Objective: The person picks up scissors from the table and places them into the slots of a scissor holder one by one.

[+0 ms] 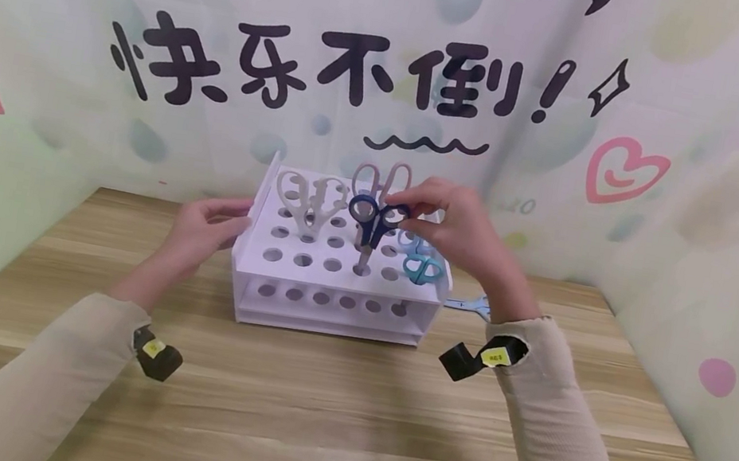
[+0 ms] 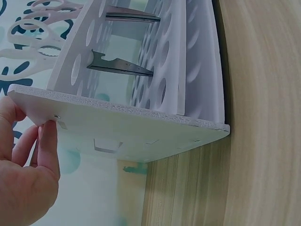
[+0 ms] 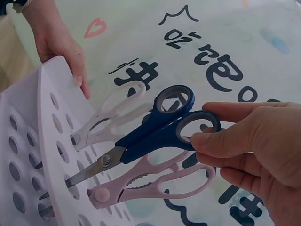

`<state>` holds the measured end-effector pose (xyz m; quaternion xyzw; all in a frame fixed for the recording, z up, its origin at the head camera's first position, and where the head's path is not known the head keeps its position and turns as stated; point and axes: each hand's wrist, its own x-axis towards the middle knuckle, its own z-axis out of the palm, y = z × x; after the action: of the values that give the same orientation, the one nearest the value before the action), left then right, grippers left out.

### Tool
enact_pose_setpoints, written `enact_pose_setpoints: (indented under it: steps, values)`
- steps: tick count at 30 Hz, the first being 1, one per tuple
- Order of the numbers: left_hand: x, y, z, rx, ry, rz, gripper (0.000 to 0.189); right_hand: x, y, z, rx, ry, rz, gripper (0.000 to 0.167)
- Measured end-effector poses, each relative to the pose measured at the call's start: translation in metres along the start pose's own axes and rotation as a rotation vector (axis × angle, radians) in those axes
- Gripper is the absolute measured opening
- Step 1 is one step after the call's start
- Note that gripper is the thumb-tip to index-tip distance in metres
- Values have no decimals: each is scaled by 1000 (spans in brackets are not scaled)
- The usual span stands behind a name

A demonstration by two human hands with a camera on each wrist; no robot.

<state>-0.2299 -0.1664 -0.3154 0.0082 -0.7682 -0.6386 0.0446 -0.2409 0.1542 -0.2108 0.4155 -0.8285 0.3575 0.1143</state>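
Note:
My right hand [image 1: 452,215] pinches one finger ring of dark-blue-handled scissors [image 3: 143,136] between thumb and index finger. They point downward, their metal blades passing through a front-row hole of the white rack [image 1: 333,277]. At the rack's left side, my left hand [image 1: 203,228] touches the side panel [image 2: 108,122] near its upper back corner with nearly straight fingers. Behind the blue scissors stand pink scissors [image 3: 148,181]. White scissors [image 1: 309,221] fill holes on the left, and light blue [image 1: 413,243] and teal scissors [image 1: 423,270] sit on the right.
Light blue scissors [image 1: 471,305] lie on the wooden table [image 1: 311,415], just right of the rack and partly behind my right wrist. A printed cloth backdrop [image 1: 212,125] rises behind the rack, with pale walls at both sides. Each wrist wears a small black camera.

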Motion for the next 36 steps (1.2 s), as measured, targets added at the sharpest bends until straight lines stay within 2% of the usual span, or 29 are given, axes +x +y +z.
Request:
enact_pose_setpoints:
  steps: [16, 26, 36]
  values:
    - [0, 1, -1, 7, 0, -8, 45, -3, 25, 20, 9, -38, 167, 31]
    - [-3, 1, -2, -6, 3, -20, 45, -5, 42, 29, 15, -53, 205, 32]
    - [0, -1, 1, -31, 5, -4, 44, -5, 45, 30, 51, -64, 227, 32]
